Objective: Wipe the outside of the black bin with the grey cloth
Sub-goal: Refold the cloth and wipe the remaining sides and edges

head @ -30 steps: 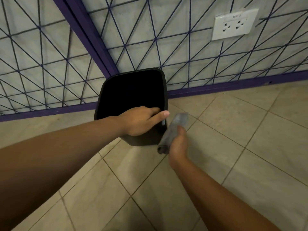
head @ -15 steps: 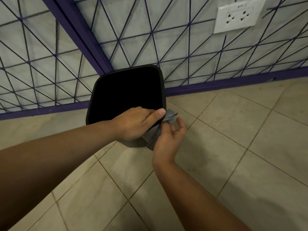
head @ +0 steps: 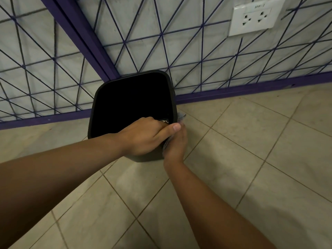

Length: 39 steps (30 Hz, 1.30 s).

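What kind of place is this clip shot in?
Likely an indoor room corner, home or office: beige tiled floor, wall socket, and a purple-trimmed wall behind the black bin.
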Available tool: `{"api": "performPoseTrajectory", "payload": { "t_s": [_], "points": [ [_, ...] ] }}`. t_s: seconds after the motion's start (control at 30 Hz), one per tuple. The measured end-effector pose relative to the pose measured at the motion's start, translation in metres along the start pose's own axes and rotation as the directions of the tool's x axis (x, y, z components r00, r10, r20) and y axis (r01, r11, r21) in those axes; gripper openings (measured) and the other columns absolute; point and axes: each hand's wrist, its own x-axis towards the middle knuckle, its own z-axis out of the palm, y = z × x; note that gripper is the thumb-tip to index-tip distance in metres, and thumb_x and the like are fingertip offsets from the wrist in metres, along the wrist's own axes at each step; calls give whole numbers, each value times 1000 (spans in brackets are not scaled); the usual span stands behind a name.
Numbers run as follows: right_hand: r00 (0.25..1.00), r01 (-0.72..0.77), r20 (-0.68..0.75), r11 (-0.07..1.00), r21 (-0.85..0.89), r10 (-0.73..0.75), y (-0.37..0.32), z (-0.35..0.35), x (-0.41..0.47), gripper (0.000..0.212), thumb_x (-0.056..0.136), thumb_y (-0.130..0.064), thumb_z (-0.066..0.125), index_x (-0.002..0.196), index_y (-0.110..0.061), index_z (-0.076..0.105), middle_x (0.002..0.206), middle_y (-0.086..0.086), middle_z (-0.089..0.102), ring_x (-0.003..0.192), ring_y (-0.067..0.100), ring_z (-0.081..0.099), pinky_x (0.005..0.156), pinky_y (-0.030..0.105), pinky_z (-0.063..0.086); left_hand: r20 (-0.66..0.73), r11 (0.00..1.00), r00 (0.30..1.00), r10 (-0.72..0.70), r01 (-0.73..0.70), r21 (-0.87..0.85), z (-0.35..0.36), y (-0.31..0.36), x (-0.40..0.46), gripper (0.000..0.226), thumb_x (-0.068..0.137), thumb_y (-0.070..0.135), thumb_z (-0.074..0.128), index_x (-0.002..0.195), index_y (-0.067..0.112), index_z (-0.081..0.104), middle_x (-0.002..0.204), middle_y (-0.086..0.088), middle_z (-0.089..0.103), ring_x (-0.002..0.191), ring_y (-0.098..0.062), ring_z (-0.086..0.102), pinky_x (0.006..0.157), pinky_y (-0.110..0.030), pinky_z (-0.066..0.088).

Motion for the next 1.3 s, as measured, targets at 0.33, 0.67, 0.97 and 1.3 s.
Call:
{"api": "performPoseTrajectory", "payload": {
  "t_s": [0.33, 0.67, 0.97, 1.3],
  "points": [
    [996, 84, 6, 993, -79, -84, 13, -12, 9, 32, 113, -24, 36, 100, -20, 65, 91, 5, 66, 86, 16, 65, 86, 32, 51, 9, 992, 998, 66, -66, 104, 1, 2, 3, 61, 94, 66, 18, 66, 24, 54, 57, 6, 55, 52, -8, 53, 56, -26, 39],
    [966, 252, 94, 953, -169, -239, 22, -17, 3, 38, 99, -51, 48, 123, -33, 71, 128, 22, 69, 125, 42, 63, 112, 64, 45, 0, 995, 998, 62, -62, 79, 1, 3, 4, 59, 98, 56, 24, 66, 20, 57, 55, 4, 56, 50, -11, 54, 53, -24, 41],
    [997, 63, -36, 979, -192, -71, 37, -25, 17, 59, 89, -59, 53, 127, -16, 70, 129, 24, 65, 125, 41, 62, 110, 68, 46, 30, 997, 999, 32, -34, 76, -2, 8, 4, 47, 103, 43, 36, 60, 28, 48, 51, 8, 47, 53, -9, 52, 51, -19, 34],
    [976, 218, 23, 955, -201, -218, 27, -17, -16, 78, 91, -62, 43, 128, 5, 57, 117, 19, 57, 116, 47, 57, 102, 62, 50, 8, 999, 999, 39, -39, 6, -2, 6, 3, 56, 104, 49, 25, 65, 25, 57, 56, 6, 56, 58, -10, 57, 54, -17, 37]
  ]
}}
